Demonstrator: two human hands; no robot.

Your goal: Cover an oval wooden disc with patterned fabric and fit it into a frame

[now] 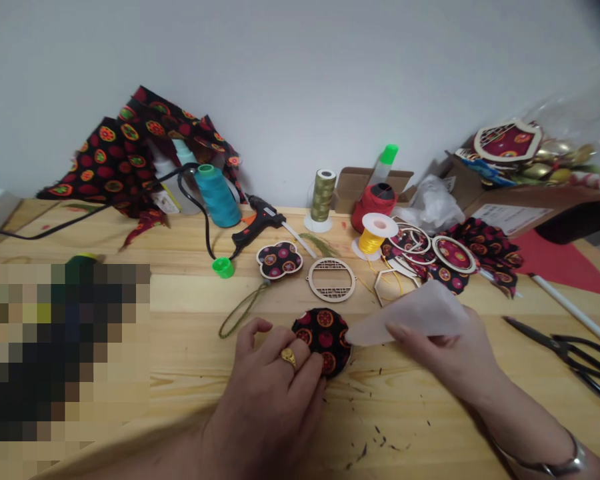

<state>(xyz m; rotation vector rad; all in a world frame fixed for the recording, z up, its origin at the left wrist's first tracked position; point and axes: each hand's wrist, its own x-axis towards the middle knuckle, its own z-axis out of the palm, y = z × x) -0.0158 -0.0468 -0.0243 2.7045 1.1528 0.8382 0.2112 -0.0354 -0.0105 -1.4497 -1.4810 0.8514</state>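
A round disc covered in black cloth with red and orange circles [325, 339] lies on the wooden table [190, 300]. My left hand [273, 387], with a gold ring, rests on the disc's left side, fingers curled and pressing it down. My right hand [450, 353] pinches a thin, translucent white sheet [415, 320] whose tip touches the disc's right edge. Just behind lie a round wooden lattice frame [331, 279] and a flower-shaped cloth-covered piece [279, 259].
Black scissors [575, 360] lie at the right. Behind are a black glue gun [257, 227], teal [217, 197], olive [323, 197], yellow [375, 237] and red [375, 203] thread spools, a green cap [223, 267], patterned cloth [130, 153], several cloth-covered rings [445, 257], and a cardboard box [520, 193].
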